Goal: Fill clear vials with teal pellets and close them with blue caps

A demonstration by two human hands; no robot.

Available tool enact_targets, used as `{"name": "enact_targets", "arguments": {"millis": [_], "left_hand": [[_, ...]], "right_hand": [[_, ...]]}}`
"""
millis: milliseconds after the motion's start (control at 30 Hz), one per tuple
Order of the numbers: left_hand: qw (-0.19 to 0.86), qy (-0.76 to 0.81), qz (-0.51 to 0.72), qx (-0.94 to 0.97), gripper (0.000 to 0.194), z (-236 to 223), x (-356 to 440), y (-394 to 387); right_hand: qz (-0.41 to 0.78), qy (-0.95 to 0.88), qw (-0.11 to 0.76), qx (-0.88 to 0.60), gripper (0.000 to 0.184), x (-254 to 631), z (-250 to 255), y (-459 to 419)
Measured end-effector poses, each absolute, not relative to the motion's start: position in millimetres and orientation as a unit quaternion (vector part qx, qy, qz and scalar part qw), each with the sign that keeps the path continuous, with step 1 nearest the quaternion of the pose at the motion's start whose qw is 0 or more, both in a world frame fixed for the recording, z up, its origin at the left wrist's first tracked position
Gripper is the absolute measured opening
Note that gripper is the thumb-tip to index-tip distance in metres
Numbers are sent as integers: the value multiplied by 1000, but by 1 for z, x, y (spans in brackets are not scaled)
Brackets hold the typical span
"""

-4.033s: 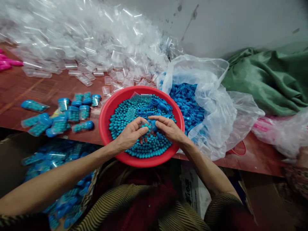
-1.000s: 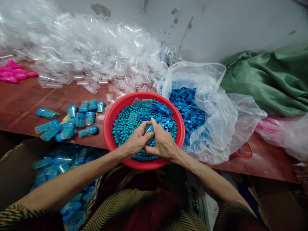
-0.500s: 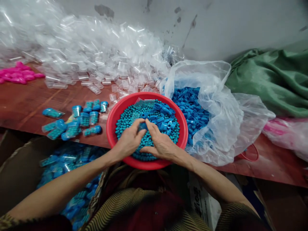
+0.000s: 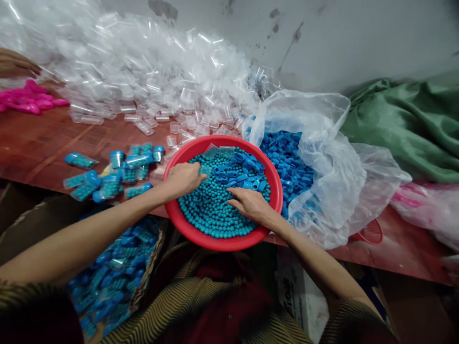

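A red plastic bowl (image 4: 224, 243) in front of me holds many turquoise beads (image 4: 215, 215). My left hand (image 4: 184, 180) reaches over the bowl's left side, its fingers closed around a small clear plastic tube (image 4: 205, 170) standing among the beads. Over the right side of the beads is my right hand (image 4: 251, 204), thumb and fingers apart, with nothing visible in it. Blue plastic caps (image 4: 244, 169) lie on the beads just beyond that hand. Left of the bowl, bead-filled tubes with blue caps (image 4: 107, 184) form a loose group on the red table (image 4: 46, 148).
Clear tubes (image 4: 150, 81) are heaped along the wall. A plastic bag (image 4: 333, 191) of blue caps stands right of the bowl. Below the table edge, a cardboard box (image 4: 154, 267) holds filled tubes. Another person's hand (image 4: 16, 63) is near pink pieces (image 4: 32, 98).
My hands have moved apart from around a blue-capped tube above the bowl. Another capped tube now lies on the group at left. Another person's hand has come into view.
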State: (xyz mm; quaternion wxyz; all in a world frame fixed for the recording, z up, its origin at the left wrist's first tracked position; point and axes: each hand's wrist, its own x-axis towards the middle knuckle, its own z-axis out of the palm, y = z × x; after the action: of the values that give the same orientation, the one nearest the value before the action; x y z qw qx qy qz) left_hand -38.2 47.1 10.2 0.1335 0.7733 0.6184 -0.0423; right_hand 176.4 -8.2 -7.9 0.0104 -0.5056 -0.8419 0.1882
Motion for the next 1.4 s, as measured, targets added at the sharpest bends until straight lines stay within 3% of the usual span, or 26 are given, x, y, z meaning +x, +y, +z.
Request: {"name": "enact_targets", "arguments": {"millis": [267, 467, 633, 767, 1000, 1233, 1400], "left_hand": [[280, 602, -12, 748, 29, -17, -15, 92], [422, 535, -163, 714, 6, -1, -26, 73], [435, 552, -130, 700, 19, -16, 19, 62], [498, 541, -64, 675, 15, -30, 42, 62], [736, 439, 98, 505, 30, -23, 11, 62], [775, 401, 175, 455, 32, -11, 10, 39], [799, 364, 149, 455, 39, -6, 8, 29]], "right_hand": [[205, -830, 38, -516, 40, 189, -8, -15], [240, -811, 86, -527, 39, 197, -6, -7], [266, -804, 118, -519, 36, 200, -7, -3], [278, -785, 152, -532, 34, 204, -8, -2], [302, -752, 239, -535, 35, 207, -9, -2], [441, -693, 263, -506, 43, 200, -7, -6], [514, -681, 235, -466, 41, 196, 0, -7]]}}
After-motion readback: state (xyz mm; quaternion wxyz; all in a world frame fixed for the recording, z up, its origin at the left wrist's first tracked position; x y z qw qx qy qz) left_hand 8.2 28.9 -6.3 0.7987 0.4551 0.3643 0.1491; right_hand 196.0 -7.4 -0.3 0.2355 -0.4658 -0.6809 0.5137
